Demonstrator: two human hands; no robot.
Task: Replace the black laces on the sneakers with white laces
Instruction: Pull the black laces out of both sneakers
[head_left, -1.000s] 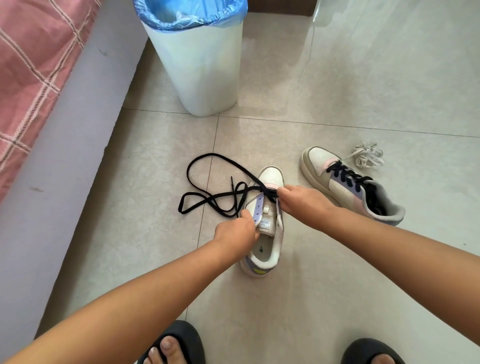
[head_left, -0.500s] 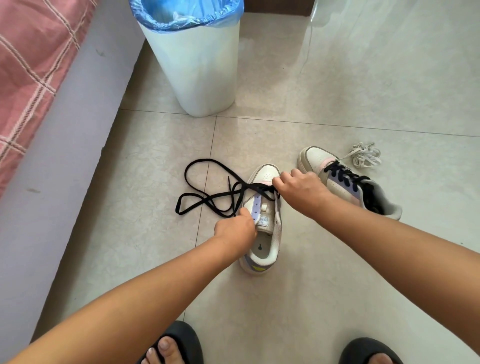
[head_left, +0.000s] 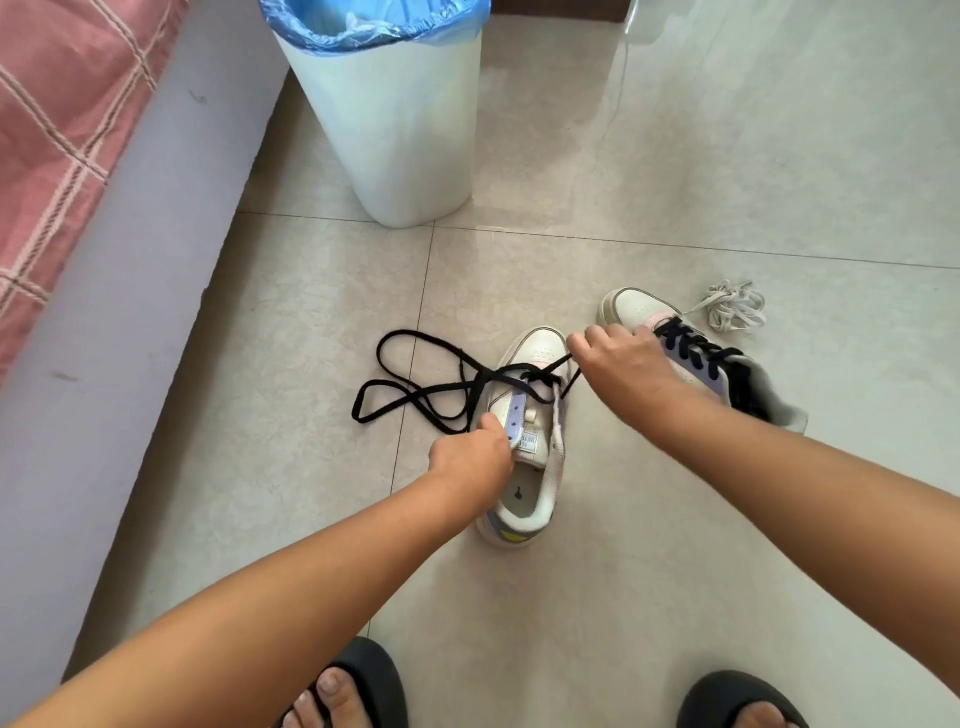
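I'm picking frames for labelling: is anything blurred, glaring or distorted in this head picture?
Head view: the near sneaker, black lace and both hands are sharp; the far sneaker's heel end is smeared; a bright glare patch sits on the floor tiles beside the bin; the wide lens bows the bed edge and stretches the forearms; shadows are soft.

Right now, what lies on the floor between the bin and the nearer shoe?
In the head view, only bare floor tile lies between the bin and the nearer shoe; the loose black lace lies off to its left.
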